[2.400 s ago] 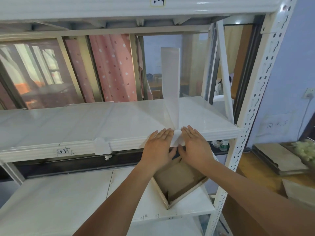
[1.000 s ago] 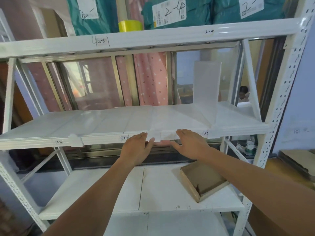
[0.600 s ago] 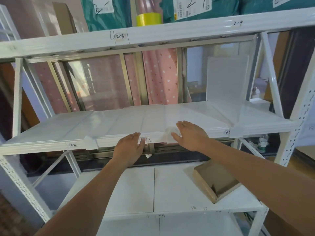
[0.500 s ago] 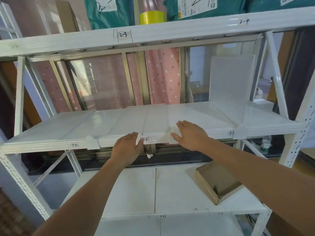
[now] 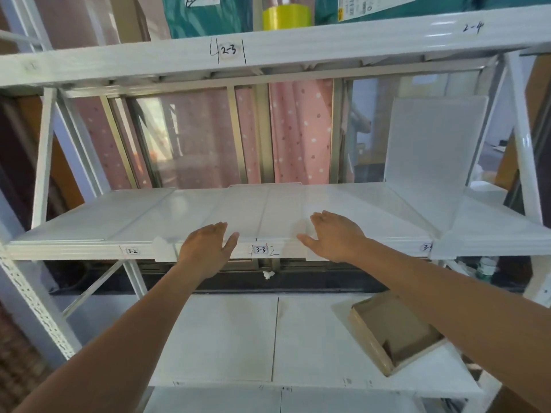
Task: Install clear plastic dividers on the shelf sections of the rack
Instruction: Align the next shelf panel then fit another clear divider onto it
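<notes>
- The white rack (image 5: pixel 38 308) is filling the view; its middle shelf (image 5: pixel 143 216) is running across the frame at hand level.
- A small label reading "3-2" (image 5: pixel 132 251) is sitting on the shelf's front edge, left of both hands.
- The left hand (image 5: pixel 207 248) is resting on the front edge of the shelf, fingers straight and together, thumb spread, gripping nothing.
- A label reading "3-3" (image 5: pixel 260 249) is lying on the front edge between the two hands.
- The right hand (image 5: pixel 335 235) is lying palm down on the shelf surface near the front edge, fingers extended and relaxed, holding nothing.
- A clear plastic divider (image 5: pixel 432 150) is standing upright on the right part of the shelf, well apart from the right hand; its front clip (image 5: pixel 441 247) is wrapping over the shelf edge.
- A cardboard box (image 5: pixel 393 332) is sitting open on the lower shelf, below the right forearm.
- A yellow tape roll (image 5: pixel 286 14) is standing on the upper shelf.
</notes>
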